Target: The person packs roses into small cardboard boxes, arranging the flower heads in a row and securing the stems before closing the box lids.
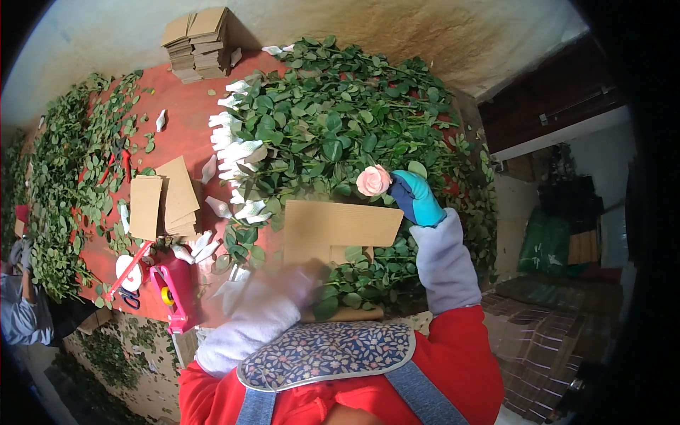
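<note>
My right hand (419, 199), in a teal and navy glove, grips a pale pink rose (373, 180) just below its bloom. Low in front of my chest, my left hand (303, 284) is blurred, so its fingers cannot be made out. Between the two hands lies a piece of corrugated cardboard (342, 223), with rose leaves (356, 281) around its lower edge. Beyond it spreads a thick bed of leafy rose stems (334, 122). Along the left side of that bed, several rose heads in white netting sleeves (234, 151) form a row.
On the red table (186, 109) are cardboard pieces (164, 204), red-handled pruning shears (119, 159), a pink tape dispenser (172, 292) and dark-handled scissors (129, 298). A cardboard stack (196, 48) stands by the wall. At far left, another person (24, 303) stands beside more stems.
</note>
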`<state>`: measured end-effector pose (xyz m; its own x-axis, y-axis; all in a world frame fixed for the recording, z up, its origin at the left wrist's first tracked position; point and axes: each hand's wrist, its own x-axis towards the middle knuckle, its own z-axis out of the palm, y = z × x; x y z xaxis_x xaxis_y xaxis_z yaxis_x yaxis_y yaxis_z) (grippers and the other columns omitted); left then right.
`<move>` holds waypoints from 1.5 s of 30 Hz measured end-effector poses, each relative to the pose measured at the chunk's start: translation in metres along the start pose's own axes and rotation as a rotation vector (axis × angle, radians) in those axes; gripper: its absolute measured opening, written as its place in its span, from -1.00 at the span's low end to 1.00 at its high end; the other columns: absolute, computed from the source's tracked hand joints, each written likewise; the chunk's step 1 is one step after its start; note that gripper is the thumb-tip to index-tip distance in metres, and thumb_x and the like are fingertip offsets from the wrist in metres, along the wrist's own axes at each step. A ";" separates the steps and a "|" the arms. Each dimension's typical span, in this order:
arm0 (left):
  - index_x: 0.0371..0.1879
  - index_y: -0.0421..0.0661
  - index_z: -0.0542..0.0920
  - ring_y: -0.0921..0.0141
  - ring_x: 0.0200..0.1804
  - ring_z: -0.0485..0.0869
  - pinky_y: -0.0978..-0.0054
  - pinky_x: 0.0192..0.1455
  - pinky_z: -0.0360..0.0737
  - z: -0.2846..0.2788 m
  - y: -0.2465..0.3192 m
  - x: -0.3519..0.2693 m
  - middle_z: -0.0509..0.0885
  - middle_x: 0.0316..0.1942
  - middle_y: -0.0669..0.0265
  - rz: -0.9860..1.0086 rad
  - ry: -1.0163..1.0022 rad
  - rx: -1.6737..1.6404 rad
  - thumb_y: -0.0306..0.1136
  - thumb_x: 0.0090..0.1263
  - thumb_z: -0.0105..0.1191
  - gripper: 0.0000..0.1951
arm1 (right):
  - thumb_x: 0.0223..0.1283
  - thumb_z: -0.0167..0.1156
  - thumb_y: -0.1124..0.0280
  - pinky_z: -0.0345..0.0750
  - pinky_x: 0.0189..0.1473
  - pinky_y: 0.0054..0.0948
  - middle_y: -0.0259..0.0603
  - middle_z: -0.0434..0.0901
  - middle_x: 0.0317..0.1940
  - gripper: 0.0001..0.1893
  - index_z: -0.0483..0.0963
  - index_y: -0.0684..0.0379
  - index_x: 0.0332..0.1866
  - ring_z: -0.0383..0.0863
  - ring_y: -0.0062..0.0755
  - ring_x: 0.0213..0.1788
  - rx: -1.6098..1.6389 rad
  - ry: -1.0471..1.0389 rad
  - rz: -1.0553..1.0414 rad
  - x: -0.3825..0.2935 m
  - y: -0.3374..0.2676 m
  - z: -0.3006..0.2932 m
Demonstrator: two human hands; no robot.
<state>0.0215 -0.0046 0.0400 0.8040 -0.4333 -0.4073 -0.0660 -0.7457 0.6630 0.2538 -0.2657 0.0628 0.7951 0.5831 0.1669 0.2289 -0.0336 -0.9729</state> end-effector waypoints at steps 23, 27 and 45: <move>0.05 0.00 0.50 0.12 -0.14 0.63 0.20 -0.16 0.59 -0.020 0.010 0.025 0.48 -0.06 0.08 -0.003 -0.050 0.056 -0.14 0.18 0.21 -0.55 | 0.12 0.25 0.41 0.53 -0.17 -0.18 -0.10 0.64 -0.27 -0.85 0.60 0.09 -0.18 0.63 -0.11 -0.17 -1.085 -0.244 -0.191 0.208 -0.047 0.036; 0.06 0.01 0.50 0.12 -0.14 0.63 0.21 -0.15 0.59 -0.016 0.004 0.024 0.48 -0.05 0.09 -0.008 -0.060 0.028 -0.14 0.18 0.21 -0.54 | 0.09 0.21 0.29 0.55 -0.08 -0.18 -0.18 0.66 -0.19 -0.81 0.63 -0.10 -0.17 0.64 -0.14 -0.08 -1.391 -0.429 0.148 0.312 0.019 0.097; 0.11 0.03 0.48 0.15 -0.11 0.62 0.25 -0.09 0.59 -0.009 -0.005 0.034 0.47 0.01 0.12 -0.005 -0.093 -0.056 -0.13 0.18 0.22 -0.51 | 0.33 0.08 0.12 0.49 -0.20 -0.45 -0.32 0.66 -0.25 -0.66 0.58 0.17 -0.08 0.59 -0.47 -0.21 0.233 0.336 0.172 0.296 -0.071 0.006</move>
<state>0.0544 -0.0107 0.0291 0.7459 -0.4767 -0.4651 -0.0274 -0.7197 0.6937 0.4694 -0.0858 0.1801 0.9577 0.2877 0.0046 -0.0251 0.0994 -0.9947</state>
